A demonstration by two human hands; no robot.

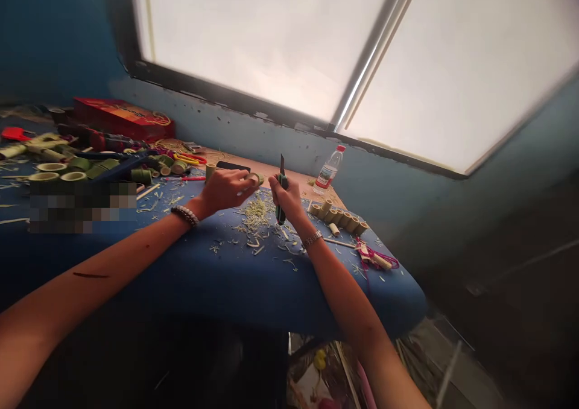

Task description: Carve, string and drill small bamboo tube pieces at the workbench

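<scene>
My left hand (228, 186), with a beaded bracelet at the wrist, is closed on a short bamboo ring (257, 180) and holds it above the table. Just to the right, my right hand (288, 195) is wrapped round a dark green utility knife (281, 207), its blade pointing up. The blade stands apart from the ring. Under and between both hands lies a heap of pale green bamboo shavings (257, 213). To the right of my right hand stand several short bamboo tubes (346, 219) in rows, one resting on top.
A water bottle (329, 169) with a red cap stands near the wall. Purple cord (377, 257) lies by the table's right edge. A black phone (232, 166) is behind my left hand. Cut bamboo pieces (75, 177), tools and a red box (122, 119) crowd the left side.
</scene>
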